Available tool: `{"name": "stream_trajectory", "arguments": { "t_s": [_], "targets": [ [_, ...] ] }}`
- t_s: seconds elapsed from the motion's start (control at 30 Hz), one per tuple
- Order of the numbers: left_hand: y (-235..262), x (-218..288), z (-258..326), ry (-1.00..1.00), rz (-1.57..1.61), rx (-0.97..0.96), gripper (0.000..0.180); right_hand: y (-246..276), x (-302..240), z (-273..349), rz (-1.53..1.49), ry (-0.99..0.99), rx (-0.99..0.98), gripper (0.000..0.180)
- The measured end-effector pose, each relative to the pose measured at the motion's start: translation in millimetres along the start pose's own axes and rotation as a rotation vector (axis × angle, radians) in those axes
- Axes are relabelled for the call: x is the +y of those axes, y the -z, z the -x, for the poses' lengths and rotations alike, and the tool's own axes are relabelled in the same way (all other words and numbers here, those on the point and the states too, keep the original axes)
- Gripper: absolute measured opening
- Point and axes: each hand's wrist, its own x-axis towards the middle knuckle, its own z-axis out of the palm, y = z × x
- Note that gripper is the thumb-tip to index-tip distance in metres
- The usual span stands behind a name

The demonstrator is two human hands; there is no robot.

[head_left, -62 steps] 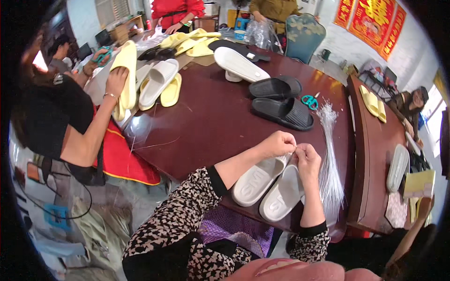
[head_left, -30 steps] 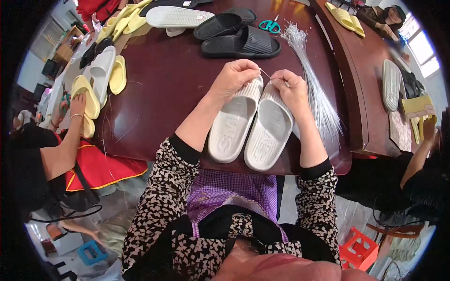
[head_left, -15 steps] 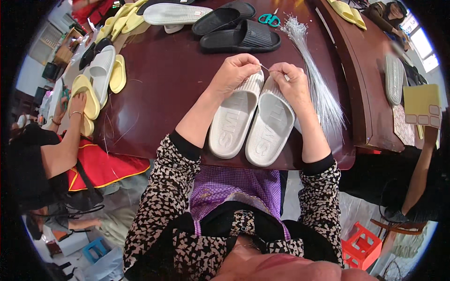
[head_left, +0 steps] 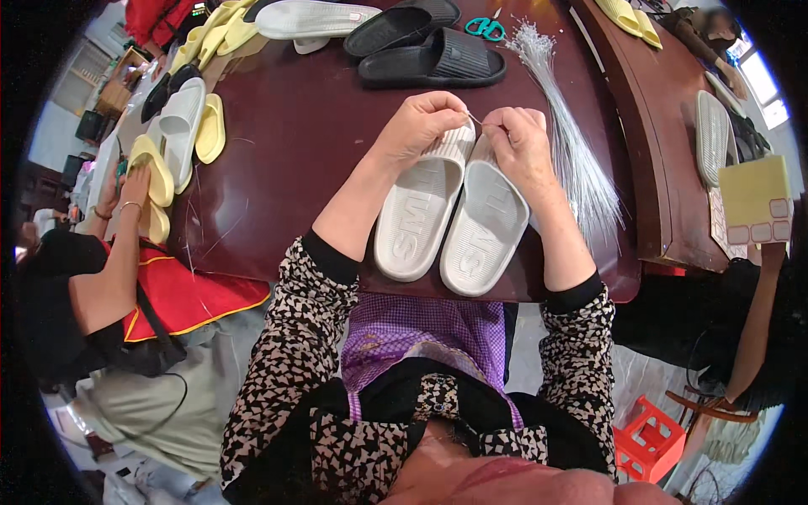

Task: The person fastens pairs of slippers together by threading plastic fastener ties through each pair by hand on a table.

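Note:
A pair of light grey slides lies side by side at the table's near edge, the left slide [head_left: 411, 227] and the right slide [head_left: 486, 231], toes pointing away from me. Over the left strap my left hand [head_left: 421, 126] pinches one end of a thin strand [head_left: 475, 118]. The other end sits between the thumb and fingers of my right hand [head_left: 522, 145], above the right slide's strap. The strand spans the small gap between my fingertips. Whether it passes through the straps is hidden by my hands. A bundle of thin clear plastic strands [head_left: 572, 151] lies beside my right hand.
Two black slides [head_left: 433, 63] and teal-handled scissors [head_left: 485, 29] lie beyond my hands. A white slide [head_left: 311, 18] is at the back. On the left, a co-worker's hand [head_left: 135, 183] touches a yellow slide [head_left: 153, 160]. A red stool [head_left: 650, 439] stands at lower right.
My hands keep their pinch on the strand, with only a slight shift of the fingers. At left, the co-worker's arm and the yellow slide have moved a little.

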Motion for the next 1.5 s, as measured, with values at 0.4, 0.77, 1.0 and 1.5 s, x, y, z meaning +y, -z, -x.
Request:
{"name": "stream_trajectory", "arguments": {
  "t_s": [0.4,0.77,1.0,1.5],
  "targets": [
    [9,5,0,-0.137,-0.105,0.143,0.011,-5,6,-2,-0.048,-0.087,0.078,0.011],
    [82,-34,19,-0.136,-0.381,0.626,0.017,37,1,20,-0.283,-0.289,-0.074,0.021],
    [75,-48,11,-0.097,-0.442,0.573,0.017,23,-31,47,0.287,0.089,-0.510,0.040],
    [66,-51,13,-0.135,-0.415,0.559,0.019,-7,20,30,0.678,0.164,-0.399,0.007]
  ]
}}
